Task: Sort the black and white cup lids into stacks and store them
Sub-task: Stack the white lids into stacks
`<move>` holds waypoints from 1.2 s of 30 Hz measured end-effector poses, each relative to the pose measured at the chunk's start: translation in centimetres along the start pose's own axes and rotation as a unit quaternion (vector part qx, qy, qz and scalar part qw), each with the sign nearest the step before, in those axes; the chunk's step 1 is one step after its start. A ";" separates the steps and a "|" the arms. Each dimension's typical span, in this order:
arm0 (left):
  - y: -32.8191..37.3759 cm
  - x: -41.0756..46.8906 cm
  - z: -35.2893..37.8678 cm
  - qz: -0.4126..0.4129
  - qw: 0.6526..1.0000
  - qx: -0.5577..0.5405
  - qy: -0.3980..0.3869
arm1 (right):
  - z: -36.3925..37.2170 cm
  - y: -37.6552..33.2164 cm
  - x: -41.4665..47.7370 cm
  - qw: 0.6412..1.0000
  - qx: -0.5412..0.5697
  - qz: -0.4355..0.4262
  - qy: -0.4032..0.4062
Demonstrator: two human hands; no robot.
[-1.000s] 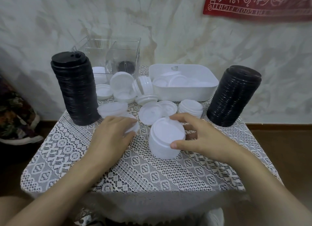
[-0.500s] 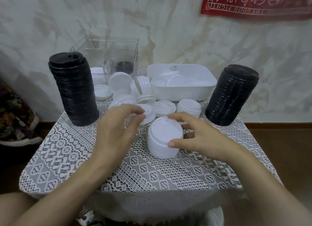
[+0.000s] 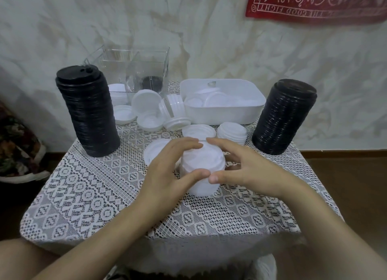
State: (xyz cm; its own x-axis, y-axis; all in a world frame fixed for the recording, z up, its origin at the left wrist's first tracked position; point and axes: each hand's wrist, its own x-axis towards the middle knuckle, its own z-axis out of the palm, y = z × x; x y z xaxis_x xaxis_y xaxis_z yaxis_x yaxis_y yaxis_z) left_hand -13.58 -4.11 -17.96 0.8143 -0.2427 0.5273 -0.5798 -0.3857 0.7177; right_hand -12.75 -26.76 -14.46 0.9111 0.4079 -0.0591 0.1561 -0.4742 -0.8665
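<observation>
A stack of white lids (image 3: 202,170) stands in the middle of the lace-covered table (image 3: 100,196). My left hand (image 3: 167,170) and my right hand (image 3: 243,168) curl round its top from either side, fingertips nearly meeting at front and back. Two tall stacks of black lids stand at the left (image 3: 88,112) and the right (image 3: 282,116). Loose white lids (image 3: 146,114) lie behind the hands, with a short white stack (image 3: 231,133) to the right of them. More white lids lie in a white tub (image 3: 222,112).
A clear plastic box (image 3: 138,70) with something dark inside stands at the back against the wall. A flat white lid (image 3: 155,152) lies just left of the held stack. The table's front edge is near my forearms. A patterned cloth lies on the floor at left.
My left hand left the loose lids at the left and came onto the white stack, joining my right hand, which stayed on it. The view shifted slightly.
</observation>
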 end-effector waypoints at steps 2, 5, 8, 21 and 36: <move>0.0 -0.1 0.0 -0.051 0.997 -0.057 -0.014 | 0.0 0.0 0.0 1.000 0.003 -0.001 0.005; -0.3 0.0 -0.3 -0.093 0.990 -0.108 0.006 | 0.0 0.2 0.0 1.000 -0.003 -0.001 0.014; -1.2 0.7 -1.5 -0.074 0.996 0.042 0.035 | -0.1 0.2 0.0 1.000 -0.005 0.003 0.010; -1.8 2.1 -5.1 -0.094 0.942 0.293 -0.132 | -0.1 0.2 0.0 0.999 -0.026 0.011 0.017; 1.3 3.5 -4.1 -0.265 0.888 -0.366 0.089 | 0.4 -1.8 0.1 0.983 -0.104 -0.044 0.146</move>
State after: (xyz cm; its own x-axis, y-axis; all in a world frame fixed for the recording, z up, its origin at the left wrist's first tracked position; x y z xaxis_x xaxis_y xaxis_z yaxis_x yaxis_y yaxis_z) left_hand -11.63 -1.80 -13.31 0.9986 -0.0304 0.0441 -0.0333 0.2927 0.9556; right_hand -13.07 -25.53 -13.14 0.9562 0.2283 0.1831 0.2870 -0.6088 -0.7396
